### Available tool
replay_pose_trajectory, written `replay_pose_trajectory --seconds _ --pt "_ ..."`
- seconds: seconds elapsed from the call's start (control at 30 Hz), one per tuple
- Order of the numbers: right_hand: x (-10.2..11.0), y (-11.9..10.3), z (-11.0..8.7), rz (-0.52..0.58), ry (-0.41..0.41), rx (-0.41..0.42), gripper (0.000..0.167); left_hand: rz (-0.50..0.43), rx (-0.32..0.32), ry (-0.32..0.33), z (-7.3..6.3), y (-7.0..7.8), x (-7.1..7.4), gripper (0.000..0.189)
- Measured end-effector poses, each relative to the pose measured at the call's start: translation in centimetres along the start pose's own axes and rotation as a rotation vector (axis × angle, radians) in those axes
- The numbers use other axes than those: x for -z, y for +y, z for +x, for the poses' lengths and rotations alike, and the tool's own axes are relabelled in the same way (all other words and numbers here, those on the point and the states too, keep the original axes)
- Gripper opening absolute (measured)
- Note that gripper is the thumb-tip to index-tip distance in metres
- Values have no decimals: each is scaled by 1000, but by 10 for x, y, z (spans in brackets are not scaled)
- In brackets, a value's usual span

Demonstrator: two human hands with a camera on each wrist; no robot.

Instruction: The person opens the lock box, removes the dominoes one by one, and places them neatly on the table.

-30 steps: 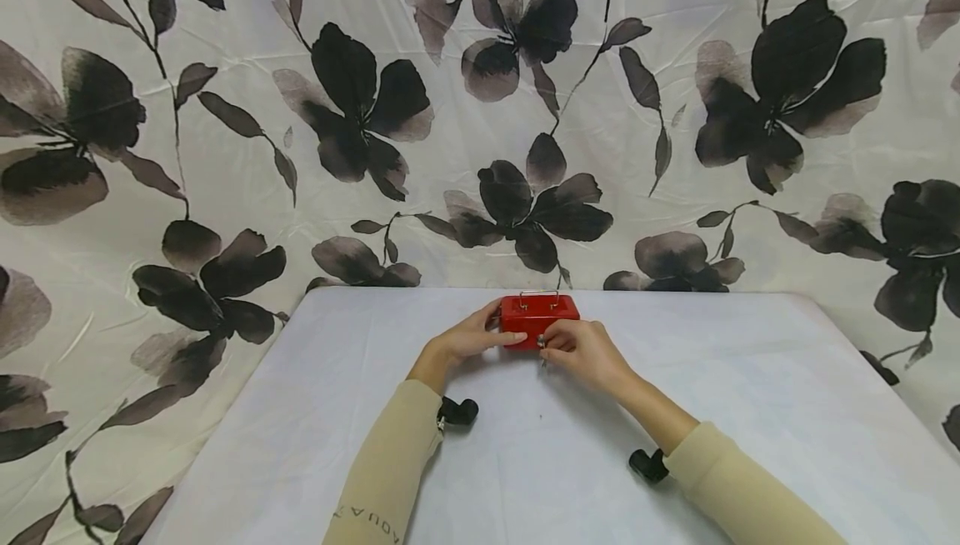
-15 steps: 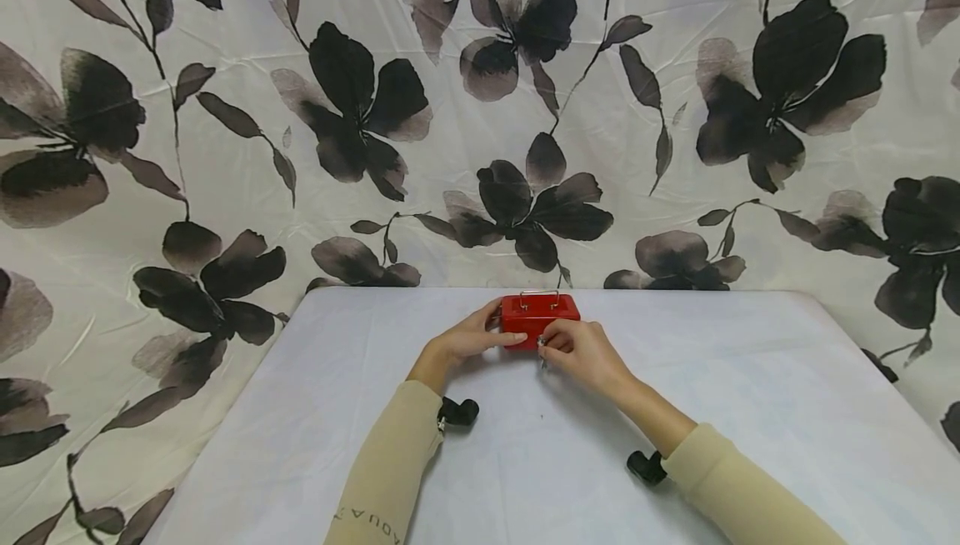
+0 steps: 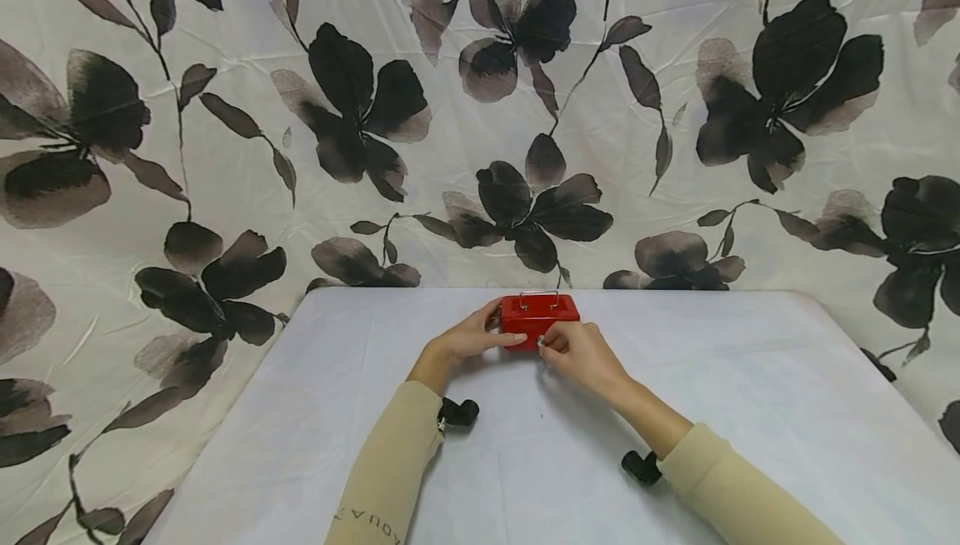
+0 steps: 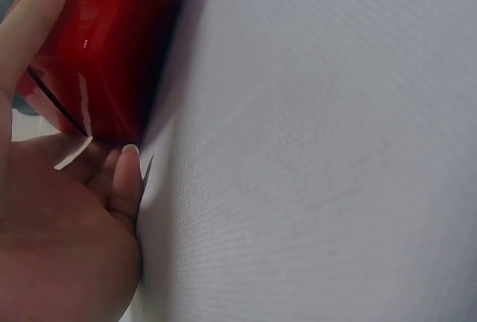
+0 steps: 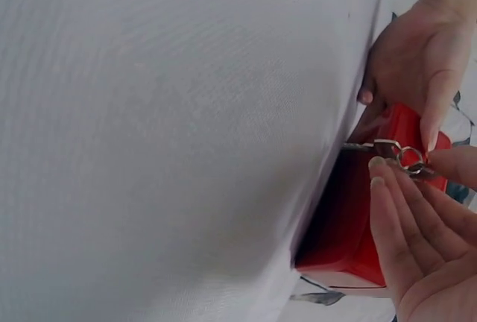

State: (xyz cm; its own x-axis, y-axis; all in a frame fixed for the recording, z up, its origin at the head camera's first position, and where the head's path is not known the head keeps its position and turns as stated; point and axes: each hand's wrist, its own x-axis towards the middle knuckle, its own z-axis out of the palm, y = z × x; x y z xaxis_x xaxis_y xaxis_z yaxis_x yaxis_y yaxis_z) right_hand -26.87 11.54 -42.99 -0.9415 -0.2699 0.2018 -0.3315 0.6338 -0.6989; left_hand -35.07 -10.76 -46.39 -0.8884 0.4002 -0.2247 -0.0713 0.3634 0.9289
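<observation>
A small red metal cash box (image 3: 517,322) with a wire handle (image 3: 539,294) on its lid stands near the table's far edge, lid down. My left hand (image 3: 468,335) holds it by the left side, thumb lying across the front and the other fingers around the end; in the left wrist view the fingers (image 4: 128,180) curl by its lower corner. At the front face my right hand (image 3: 583,355) pinches a small silver key (image 5: 421,169) between thumb and fingers. A ring (image 5: 410,159) joins it to a second key (image 5: 386,145), which hangs loose.
A white cloth (image 3: 540,462) covers the table. Behind its far edge hangs a pale curtain (image 3: 645,220) printed with dark flowers. Black wrist cameras, one on the left cuff (image 3: 459,412) and one on the right (image 3: 641,467), sit just above the table.
My right wrist has turned slightly, its cuff and camera shifting a little left. The key dangling below the right fingers shows less now. Box and left hand have stayed put.
</observation>
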Motion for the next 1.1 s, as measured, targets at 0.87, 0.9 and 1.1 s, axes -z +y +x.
replay_pose_trajectory --seconds 0.87,0.9,1.1 --pt "-7 3 -4 166 -35 -168 13 2 -10 5 -1 -1 0 100" --pt "-7 2 -5 182 -38 -175 13 2 -9 5 -1 -1 0 101" --pt "-6 1 -5 244 -64 -220 14 1 -12 -1 -1 0 0 101"
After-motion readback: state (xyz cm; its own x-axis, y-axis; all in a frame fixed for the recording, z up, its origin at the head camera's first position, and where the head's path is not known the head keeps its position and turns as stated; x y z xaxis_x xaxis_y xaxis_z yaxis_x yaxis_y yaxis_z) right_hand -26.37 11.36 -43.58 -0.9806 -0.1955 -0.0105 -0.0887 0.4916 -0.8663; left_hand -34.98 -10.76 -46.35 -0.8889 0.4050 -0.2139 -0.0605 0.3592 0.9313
